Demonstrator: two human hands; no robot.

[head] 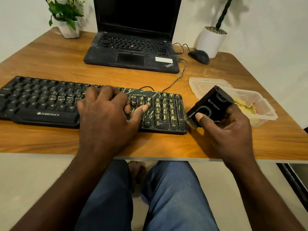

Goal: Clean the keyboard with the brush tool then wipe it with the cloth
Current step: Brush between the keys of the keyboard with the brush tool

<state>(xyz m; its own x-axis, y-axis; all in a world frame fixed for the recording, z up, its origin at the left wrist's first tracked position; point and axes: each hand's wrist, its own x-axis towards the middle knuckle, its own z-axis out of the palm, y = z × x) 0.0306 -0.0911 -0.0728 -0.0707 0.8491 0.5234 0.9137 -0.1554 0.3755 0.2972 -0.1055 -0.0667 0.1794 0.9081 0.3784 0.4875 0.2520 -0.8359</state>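
Beside the Zebronics keyboard's (41,104) right end on the bench (50,64), the right hand (228,130) grips the brush tool (211,104), bristles (191,121) near the yellow-dusted number pad (168,112), as the left hand (106,117) lies spread on the keys (50,97), seemingly steadying it.

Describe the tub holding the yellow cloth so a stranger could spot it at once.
On the brown wooden desk, go to the right end of the black keyboard, past the right hand holding the black brush tool. The clear rectangular plastic tub sits open there. Unlike the flat clear lid behind it, it holds a yellow cloth.
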